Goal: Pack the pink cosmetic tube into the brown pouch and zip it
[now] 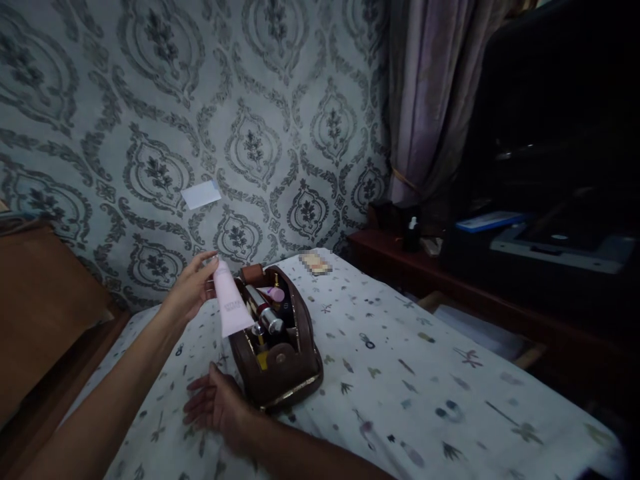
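Pink tube (pixel 232 305), long axis steep, flat end down, left hand (pixel 193 288) clamped on its top, right hand (pixel 224 405) spread

Tube (pixel 231 303), left of centre: pale pink; bag (pixel 296 368), lower centre: dark brown; sheet (pixel 380 380), lower right: white, plant motifs; wallpaper (pixel 210 127), upper left: grey damask.

Patterned wallpaper (pixel 253 143) covered the wall, a pale card (pixel 201 195) against it. At right, a purplish curtain (pixel 417 100) hung near a large dark panel (pixel 560 120), perhaps a screen.
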`<state>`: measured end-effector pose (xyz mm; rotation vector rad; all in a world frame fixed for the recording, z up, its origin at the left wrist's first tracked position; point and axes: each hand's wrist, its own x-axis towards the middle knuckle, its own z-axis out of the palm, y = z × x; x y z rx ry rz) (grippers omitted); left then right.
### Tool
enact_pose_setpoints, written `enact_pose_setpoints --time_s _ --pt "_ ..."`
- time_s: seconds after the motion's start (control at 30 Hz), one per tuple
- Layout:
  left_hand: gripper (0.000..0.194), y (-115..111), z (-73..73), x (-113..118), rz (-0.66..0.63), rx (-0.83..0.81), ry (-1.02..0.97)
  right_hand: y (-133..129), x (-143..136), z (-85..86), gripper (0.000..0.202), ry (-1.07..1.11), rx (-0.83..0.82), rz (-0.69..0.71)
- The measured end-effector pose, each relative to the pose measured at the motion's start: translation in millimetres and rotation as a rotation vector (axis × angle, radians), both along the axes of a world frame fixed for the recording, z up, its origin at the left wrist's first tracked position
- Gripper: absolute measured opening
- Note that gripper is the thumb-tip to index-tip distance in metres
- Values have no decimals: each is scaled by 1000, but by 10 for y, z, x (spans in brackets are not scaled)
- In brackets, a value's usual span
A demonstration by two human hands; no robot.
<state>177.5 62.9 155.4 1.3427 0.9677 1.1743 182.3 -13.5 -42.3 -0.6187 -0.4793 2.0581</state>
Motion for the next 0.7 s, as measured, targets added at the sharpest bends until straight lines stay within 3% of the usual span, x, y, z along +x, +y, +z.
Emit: enact_pose_setpoints --time_s 0.07,0.2,0.37,0.7 --pt "43 72 31 67 -35 16 73 -12 -1 -10 61 12 20 -15" --pt "32 229 29 210 -73 4 153 -26 5 -25 58 26 59 -12" --pt "22 403 -66 349 -113 -26 238 -39 17 -19 58 36 59 -7" --pt "23 606 -218 475 -186 -85 407 18 -19 -43 60 20 39 24"
